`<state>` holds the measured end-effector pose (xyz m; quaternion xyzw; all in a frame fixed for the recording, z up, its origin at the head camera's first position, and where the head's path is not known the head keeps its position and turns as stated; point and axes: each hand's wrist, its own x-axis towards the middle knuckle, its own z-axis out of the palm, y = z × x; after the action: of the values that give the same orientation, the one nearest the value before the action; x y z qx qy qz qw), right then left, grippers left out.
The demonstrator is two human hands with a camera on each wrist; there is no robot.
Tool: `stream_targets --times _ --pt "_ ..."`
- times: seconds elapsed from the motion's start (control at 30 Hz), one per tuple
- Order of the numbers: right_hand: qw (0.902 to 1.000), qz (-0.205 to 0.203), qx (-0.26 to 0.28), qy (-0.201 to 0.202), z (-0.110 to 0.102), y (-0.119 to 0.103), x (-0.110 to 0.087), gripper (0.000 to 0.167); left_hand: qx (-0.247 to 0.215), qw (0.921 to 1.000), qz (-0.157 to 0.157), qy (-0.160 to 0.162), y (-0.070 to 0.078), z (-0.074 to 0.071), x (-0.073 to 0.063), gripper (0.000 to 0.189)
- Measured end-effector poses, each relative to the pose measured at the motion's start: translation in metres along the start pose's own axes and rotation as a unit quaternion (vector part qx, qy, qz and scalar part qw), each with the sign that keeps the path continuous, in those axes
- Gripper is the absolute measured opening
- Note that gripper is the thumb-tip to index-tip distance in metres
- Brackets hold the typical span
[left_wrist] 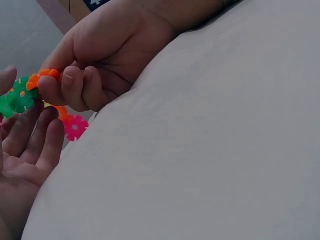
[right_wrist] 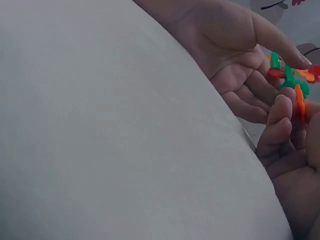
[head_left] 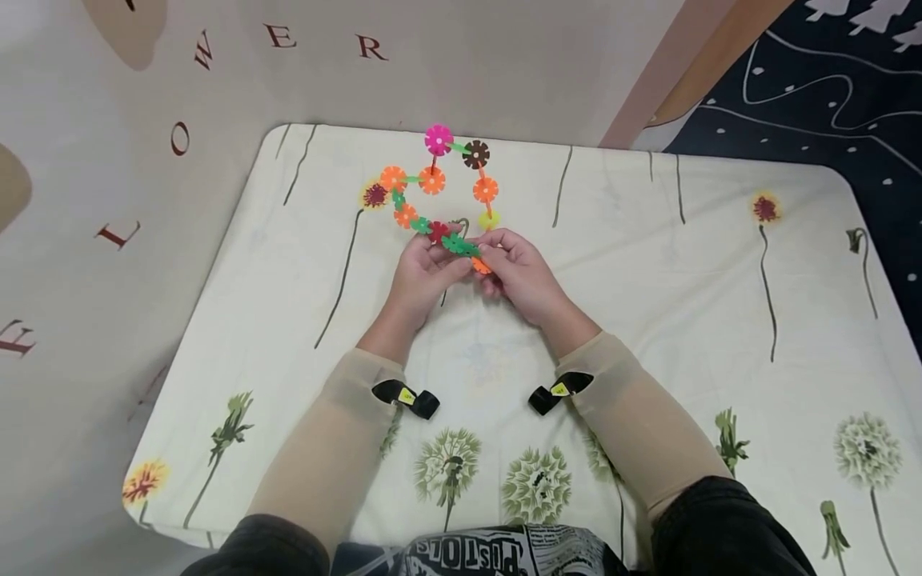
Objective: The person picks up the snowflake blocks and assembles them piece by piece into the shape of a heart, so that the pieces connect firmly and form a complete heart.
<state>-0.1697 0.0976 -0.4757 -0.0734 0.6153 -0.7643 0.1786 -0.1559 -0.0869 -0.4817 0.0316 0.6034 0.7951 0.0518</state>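
A loop-like chain of slotted plastic snowflake discs spans both hands over the table. My left hand (head_left: 421, 280) holds its lower side, thumb and fingers about the green discs (head_left: 459, 245) beside a red disc (head_left: 438, 232). With thumb and fingers my right hand (head_left: 529, 280) pinches an orange disc (head_left: 481, 266) at the chain's near end; in the right wrist view that orange disc (right_wrist: 300, 102) stands edge-on between the fingers. Farther out are a magenta disc (head_left: 438, 140), a dark brown disc (head_left: 476, 154) and more orange discs (head_left: 486, 190). A yellow disc (head_left: 489, 220) sits just beyond the right fingers.
Under the hands lies a table (head_left: 634, 264) covered by a pale cloth printed with flowers and dandelions. A light wall sheet (head_left: 461, 80) with letters rises behind it, and a dark patterned sheet (head_left: 814, 104) hangs at the right. Small black wrist cameras (head_left: 406, 398) sit on both sleeves.
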Motion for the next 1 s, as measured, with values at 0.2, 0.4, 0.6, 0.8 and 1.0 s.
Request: stream_targets --times 0.2,0.4,0.6,0.8,1.0 --pt "0.9971 -0.029 -0.065 0.027 0.004 0.002 -0.002 0.011 -0.003 1.0 0.005 -0.007 0.0 -0.002 0.0 0.057" --pt "0.9461 -0.171 -0.232 0.147 0.0 0.004 -0.003 0.015 -0.005 0.9998 -0.015 0.009 0.001 -0.003 0.0 0.055" --pt "0.8981 -0.156 -0.37 0.179 -0.009 0.003 0.001 0.049 0.018 0.9996 -0.02 0.01 0.001 -0.004 0.001 0.056" --pt "0.8819 -0.111 -0.446 0.103 -0.012 0.005 0.004 0.069 0.021 0.9997 -0.008 -0.002 0.0 -0.004 0.001 0.055" --pt "0.891 -0.153 -0.411 0.118 -0.009 0.007 0.002 0.035 0.021 0.9996 -0.009 0.018 -0.001 -0.006 0.002 0.058"
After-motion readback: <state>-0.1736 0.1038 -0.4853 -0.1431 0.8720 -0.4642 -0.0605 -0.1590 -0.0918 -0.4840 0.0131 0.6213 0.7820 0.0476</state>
